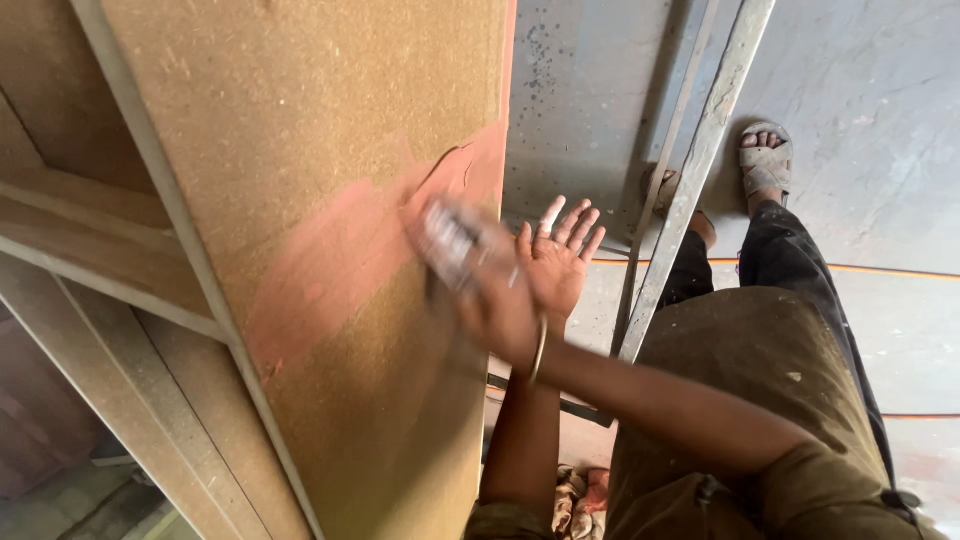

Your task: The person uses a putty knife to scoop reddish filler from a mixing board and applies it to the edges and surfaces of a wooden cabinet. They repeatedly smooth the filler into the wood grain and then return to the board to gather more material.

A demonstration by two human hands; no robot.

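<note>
We see the right hand (pixel 490 300) closed around a blurred grey tool (pixel 447 240), pressed on the pink patch (pixel 340 260) of the upright board (pixel 300 120), which lies left of the fingers. The left hand (pixel 555 262) is spread open behind, holding nothing.

Even daylight, soft shadows, motion blur on hands (pixel 500 280)

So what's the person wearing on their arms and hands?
The arms are bare up to short olive-green sleeves. A thin metal bangle circles the right wrist. No gloves on the left hand or the blurred right hand.
</note>
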